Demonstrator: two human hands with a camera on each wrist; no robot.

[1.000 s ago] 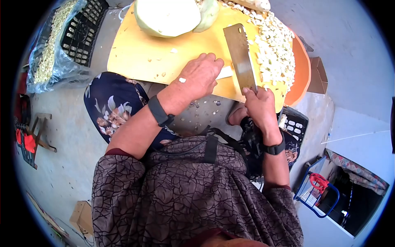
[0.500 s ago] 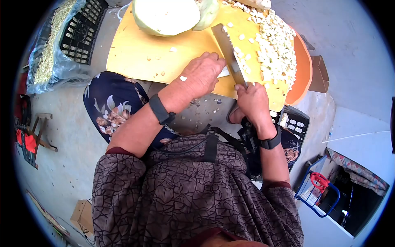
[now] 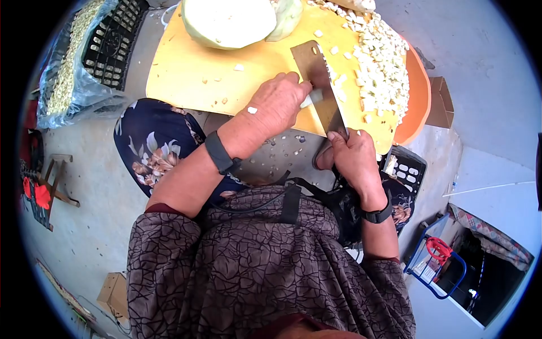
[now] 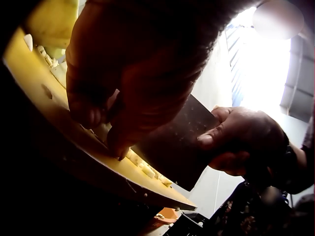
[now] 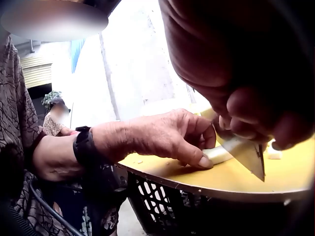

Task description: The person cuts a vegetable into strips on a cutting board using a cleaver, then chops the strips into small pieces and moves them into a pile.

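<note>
My right hand (image 3: 354, 155) grips the handle of a cleaver (image 3: 317, 70), whose broad blade stands tilted across the strip end beside my left fingers. My left hand (image 3: 274, 104) pinches a pale vegetable strip (image 5: 219, 155) against the yellow board (image 3: 192, 73), thumb and fingertips close to the blade. A small white bit (image 3: 252, 110) sticks to the back of that hand. In the left wrist view, the left hand (image 4: 133, 73) is dark and covers most of the strip. Several cut cubes (image 3: 340, 85) lie just right of the blade.
A heap of diced pieces (image 3: 381, 73) covers the board's right side. Large pale-green cut vegetables (image 3: 226, 22) sit at its far edge. An orange basin (image 3: 419, 96) lies under the right edge, and a black crate (image 3: 113, 45) stands at left. Another person (image 5: 55, 120) sits in the background.
The cleaver has swung left onto the strip, then shifted slightly right with its flat side turned more upward. Loose cubes now lie beside the blade. My left hand has barely moved.
</note>
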